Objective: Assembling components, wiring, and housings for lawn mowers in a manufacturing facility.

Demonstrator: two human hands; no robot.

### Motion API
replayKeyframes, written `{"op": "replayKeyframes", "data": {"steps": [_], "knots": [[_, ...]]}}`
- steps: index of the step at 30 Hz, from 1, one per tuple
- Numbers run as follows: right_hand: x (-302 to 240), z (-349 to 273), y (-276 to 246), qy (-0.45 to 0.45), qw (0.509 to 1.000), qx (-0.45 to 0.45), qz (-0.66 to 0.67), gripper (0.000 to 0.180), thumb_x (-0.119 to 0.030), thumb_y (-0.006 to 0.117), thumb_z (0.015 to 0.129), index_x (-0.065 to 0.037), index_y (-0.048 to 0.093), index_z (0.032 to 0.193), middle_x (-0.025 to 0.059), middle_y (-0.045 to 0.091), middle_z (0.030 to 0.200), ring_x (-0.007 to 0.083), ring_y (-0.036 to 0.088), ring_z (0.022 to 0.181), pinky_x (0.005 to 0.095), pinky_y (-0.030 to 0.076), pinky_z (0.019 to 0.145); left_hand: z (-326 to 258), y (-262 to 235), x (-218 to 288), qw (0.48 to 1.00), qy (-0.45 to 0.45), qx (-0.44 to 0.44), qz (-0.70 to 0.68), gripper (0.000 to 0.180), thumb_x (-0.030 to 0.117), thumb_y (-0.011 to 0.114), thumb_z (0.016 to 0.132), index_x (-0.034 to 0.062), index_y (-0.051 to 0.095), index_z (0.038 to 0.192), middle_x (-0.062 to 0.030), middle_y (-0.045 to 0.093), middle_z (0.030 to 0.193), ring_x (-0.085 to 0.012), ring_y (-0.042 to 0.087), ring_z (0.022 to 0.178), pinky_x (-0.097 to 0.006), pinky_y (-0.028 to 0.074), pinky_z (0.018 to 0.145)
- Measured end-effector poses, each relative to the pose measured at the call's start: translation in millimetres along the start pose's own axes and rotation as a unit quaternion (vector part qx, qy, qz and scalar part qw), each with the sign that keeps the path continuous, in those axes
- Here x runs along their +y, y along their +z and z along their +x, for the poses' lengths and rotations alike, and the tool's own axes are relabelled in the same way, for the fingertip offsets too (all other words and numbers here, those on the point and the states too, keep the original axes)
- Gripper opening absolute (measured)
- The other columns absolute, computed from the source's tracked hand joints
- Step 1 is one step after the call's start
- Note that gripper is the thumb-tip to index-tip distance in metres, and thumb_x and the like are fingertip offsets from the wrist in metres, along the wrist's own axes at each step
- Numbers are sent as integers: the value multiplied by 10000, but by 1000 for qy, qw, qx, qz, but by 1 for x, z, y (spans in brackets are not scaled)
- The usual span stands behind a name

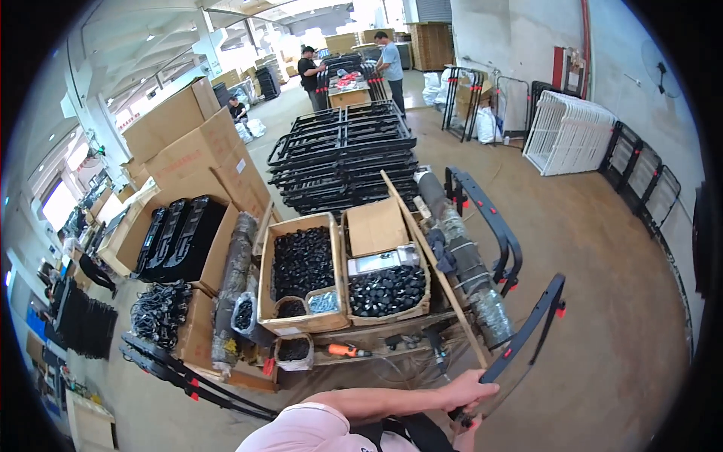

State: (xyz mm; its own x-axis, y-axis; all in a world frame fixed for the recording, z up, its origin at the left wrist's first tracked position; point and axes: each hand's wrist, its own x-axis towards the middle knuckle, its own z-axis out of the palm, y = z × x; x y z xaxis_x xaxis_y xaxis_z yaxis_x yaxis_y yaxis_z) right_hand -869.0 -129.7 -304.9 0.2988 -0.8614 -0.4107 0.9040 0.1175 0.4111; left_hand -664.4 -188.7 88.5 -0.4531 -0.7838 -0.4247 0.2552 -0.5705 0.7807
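My left arm, in a pale pink sleeve, reaches across to the right. My left hand (468,390) is closed around the near end of a bent black metal tube frame (527,328) with red clips, which slants up to the right. Just below, my right hand (467,432) shows only in part at the lower edge. Its fingers are bent close to the frame's end, beside a small black piece (456,413); what they grip is mostly hidden. A long wooden stick (433,264) leans across the bench, its lower end just above my left hand.
On the bench stand cartons of black plastic parts (303,260) and black caps (388,292). An orange power tool (348,351) and a black tool (435,343) lie at its front. Wrapped rolls (467,264) flank the cartons. Stacked black frames (343,158) rise behind; two people work beyond.
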Motion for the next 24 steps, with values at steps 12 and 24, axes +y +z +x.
{"op": "replayKeyframes", "data": {"steps": [12,24], "knots": [[171,-30,273,-347,792,91,-494,495,-561,537,1015,-77,639,995,60,658,886,201,622,791,356,520,724,-273,-233,74,953,168,249,-34,204,218,660,1020,17,669,1052,4,584,606,-105,539,454,-263,419,468],[279,12,355,-292,728,-32,-620,226,-293,644,1058,-142,536,928,-29,515,823,115,488,739,310,432,702,-499,-482,-98,669,36,742,-28,391,335,713,926,-49,747,993,-112,693,710,-197,669,660,-399,518,642]]}}
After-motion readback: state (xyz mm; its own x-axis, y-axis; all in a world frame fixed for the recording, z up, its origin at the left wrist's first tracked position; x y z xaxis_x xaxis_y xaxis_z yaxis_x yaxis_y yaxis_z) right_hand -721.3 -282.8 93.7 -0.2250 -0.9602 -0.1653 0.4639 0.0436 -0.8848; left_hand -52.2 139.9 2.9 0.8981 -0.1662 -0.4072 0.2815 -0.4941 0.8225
